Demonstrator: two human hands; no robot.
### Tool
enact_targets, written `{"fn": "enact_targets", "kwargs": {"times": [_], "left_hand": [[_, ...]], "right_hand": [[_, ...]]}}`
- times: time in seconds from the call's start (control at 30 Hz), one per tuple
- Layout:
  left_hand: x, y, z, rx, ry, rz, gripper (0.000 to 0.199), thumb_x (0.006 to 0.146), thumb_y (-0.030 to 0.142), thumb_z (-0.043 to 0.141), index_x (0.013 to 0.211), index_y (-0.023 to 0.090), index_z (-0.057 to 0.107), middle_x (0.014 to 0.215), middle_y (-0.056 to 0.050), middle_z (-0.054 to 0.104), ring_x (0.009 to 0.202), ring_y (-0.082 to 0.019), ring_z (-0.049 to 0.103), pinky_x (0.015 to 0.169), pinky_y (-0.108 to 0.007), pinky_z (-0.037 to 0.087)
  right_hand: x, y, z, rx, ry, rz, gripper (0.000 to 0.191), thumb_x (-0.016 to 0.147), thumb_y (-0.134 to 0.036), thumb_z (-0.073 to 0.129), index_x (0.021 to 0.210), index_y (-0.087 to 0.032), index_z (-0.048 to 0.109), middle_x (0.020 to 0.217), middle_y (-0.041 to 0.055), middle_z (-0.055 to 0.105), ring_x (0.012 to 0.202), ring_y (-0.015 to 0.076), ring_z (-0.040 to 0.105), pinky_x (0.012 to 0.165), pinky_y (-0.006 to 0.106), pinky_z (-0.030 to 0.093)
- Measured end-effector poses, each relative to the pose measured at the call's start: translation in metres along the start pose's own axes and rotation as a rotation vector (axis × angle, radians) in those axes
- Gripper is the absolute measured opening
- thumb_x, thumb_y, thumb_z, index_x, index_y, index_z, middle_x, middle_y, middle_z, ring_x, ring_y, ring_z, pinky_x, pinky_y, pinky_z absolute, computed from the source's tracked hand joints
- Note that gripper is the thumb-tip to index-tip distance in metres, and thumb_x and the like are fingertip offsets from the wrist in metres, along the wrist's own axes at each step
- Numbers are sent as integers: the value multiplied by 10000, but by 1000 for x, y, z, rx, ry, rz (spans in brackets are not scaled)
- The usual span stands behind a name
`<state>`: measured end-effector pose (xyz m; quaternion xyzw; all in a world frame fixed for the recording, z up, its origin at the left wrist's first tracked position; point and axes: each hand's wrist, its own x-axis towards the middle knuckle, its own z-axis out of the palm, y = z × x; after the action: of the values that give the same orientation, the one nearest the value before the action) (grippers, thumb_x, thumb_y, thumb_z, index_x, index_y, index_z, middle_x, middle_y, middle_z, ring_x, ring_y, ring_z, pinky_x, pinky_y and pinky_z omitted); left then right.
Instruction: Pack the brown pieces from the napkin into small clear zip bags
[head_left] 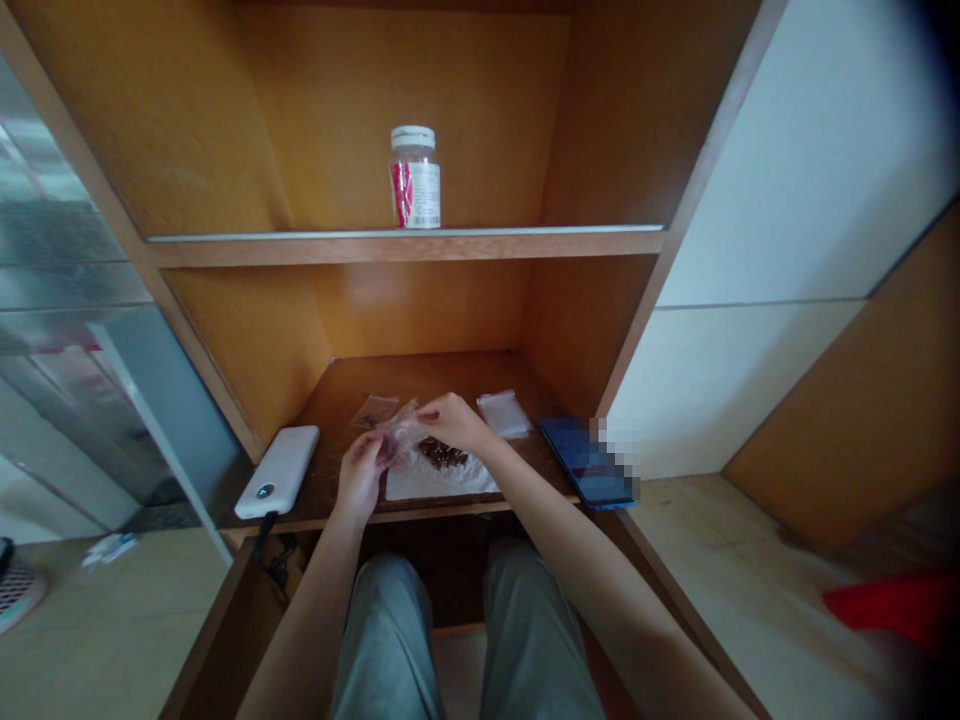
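Bag: a clear plastic bag (399,435), held up between both hands just above the tabletop (450,375), with something dark showing at its lower end.
Left hand (360,478): fingers (370,447) closed, pinching the lower part of the bag.
Right hand (452,420): fingers (427,416) closed, pinching the bag's upper edge.
Under the hands: a small heap of dark reddish-brown pieces (442,454) on a sheet of white paper (442,482).
Around them: a second clear bag (373,410) beyond the left hand, a white packet (504,413) beyond the right, a white power bank (277,472) at the left edge, and a dark blue phone (587,463) at the right edge.
Shelf above: a white-capped jar (415,178) with a label stands on a wooden shelf (405,245).
Below: the person's knees in grey trousers (386,640).
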<state>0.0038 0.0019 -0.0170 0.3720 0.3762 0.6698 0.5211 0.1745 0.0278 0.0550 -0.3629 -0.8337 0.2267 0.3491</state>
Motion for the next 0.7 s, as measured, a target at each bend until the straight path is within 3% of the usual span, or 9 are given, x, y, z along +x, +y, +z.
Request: {"fn": "enact_targets", "kwargs": {"times": [0.07,0.17,0.27,0.43,0.57,0.7], "left_hand": [[-3,3,2,-1,-14,8,233,595,294,687,741,155,569,647,20,577,525,-92,530,491,-233,469],[-6,7,5,13,-9,16,250,580,290,697,751,152,578,651,22,584,484,-76,512,446,-210,445],[-8,9,6,13,9,-5,254,581,300,687,761,155,583,690,14,607,468,-78,522,393,-191,396],[-6,9,2,-15,58,-37,237,616,312,654,784,161,582,589,27,572,391,-65,469,309,-165,244],[-6,7,2,112,-119,5,242,648,321,639,813,146,607,551,15,564,368,-55,422,326,-175,234],[-14,7,9,231,-286,18,297,615,254,686,883,146,614,683,-16,611,418,-51,438,382,-179,302]], "right_hand": [[-1,-1,-2,109,-70,-6,234,777,-276,522,817,-130,701,693,14,646,620,99,538,525,167,360],[-2,0,-3,298,-285,-35,228,779,-248,511,909,-173,682,830,25,672,705,109,579,589,179,426],[-3,1,-2,448,-436,-20,231,769,-286,530,898,-168,680,846,31,672,657,102,587,570,193,454],[-5,-1,-2,521,-316,117,279,741,-377,573,793,-127,684,742,47,670,501,76,542,475,177,412],[-5,-7,-4,582,-314,118,331,763,-420,541,741,-115,670,664,43,651,448,61,511,428,166,339],[-3,-9,-5,758,-440,168,316,726,-427,585,792,-128,663,634,19,620,413,39,433,396,164,276]]}}
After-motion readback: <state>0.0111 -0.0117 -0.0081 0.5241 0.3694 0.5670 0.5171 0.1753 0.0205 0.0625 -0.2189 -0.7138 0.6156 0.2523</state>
